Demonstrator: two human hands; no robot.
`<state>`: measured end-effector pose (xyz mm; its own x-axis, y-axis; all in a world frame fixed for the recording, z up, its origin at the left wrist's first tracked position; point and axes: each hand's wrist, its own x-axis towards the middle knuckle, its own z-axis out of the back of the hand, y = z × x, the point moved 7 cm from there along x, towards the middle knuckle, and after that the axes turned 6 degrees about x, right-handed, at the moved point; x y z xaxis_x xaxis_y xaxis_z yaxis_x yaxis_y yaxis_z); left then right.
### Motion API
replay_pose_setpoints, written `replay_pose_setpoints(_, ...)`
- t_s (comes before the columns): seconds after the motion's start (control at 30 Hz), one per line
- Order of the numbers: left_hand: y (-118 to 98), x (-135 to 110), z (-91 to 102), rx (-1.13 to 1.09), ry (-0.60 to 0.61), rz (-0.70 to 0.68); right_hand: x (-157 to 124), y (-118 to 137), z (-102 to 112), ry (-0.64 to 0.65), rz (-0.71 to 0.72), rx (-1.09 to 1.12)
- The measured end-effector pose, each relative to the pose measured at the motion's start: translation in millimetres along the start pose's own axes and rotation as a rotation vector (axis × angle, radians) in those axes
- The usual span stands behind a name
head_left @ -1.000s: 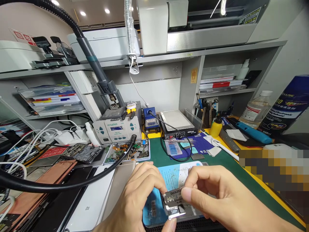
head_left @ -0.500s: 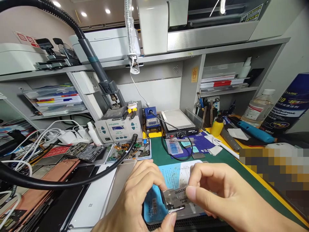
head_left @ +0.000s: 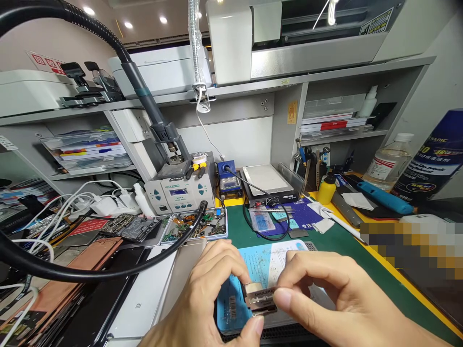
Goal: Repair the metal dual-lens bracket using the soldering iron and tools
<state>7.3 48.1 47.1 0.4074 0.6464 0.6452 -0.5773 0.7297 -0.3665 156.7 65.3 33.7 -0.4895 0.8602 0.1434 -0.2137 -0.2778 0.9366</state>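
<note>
While the left hand point(head_left: 208, 294) pinched a small part point(head_left: 266, 310) above the blue-and-white case point(head_left: 253, 261), apparently to steady it, the right hand point(head_left: 336, 289) gripped the blade point(head_left: 261, 294) over that case, seemingly for fine control.

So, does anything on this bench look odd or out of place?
Brownish specks dot the blue-and-white mat beneath the left hand and right hand; they look like stray dirt rather than printing. The black hose also loops untidily over the white phone.
</note>
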Motion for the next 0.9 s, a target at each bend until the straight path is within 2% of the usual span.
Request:
replay_pose_setpoints(0.1, 2, 0, -0.6, -0.059, 0.017, 0.030, 1, 1, 1, 0.004, 0.009, 0.049)
replay_pose_setpoints(0.2, 1, -1, -1.4, -0.138, 0.037, 0.053, 1, -5, 2, -0.004, -0.058, 0.187)
replay_pose_setpoints(0.37, 1, -4, -3.3, -0.156, 0.084, 0.130, 4, -22, 9, -0.089, -0.187, 0.365)
replay_pose_setpoints(0.5, 1, -5, -5.0, -0.149, 0.103, 0.132, 8, -29, 14, -0.134, -0.223, 0.421)
replay_pose_setpoints(0.73, 1, -2, -2.5, -0.175, 0.030, 0.053, 9, -30, 15, -0.138, -0.229, 0.486)
replay_pose_setpoints(0.9, -1, 1, -0.9, -0.165, 0.021, 0.068, 9, -31, 15, -0.131, -0.228, 0.557)
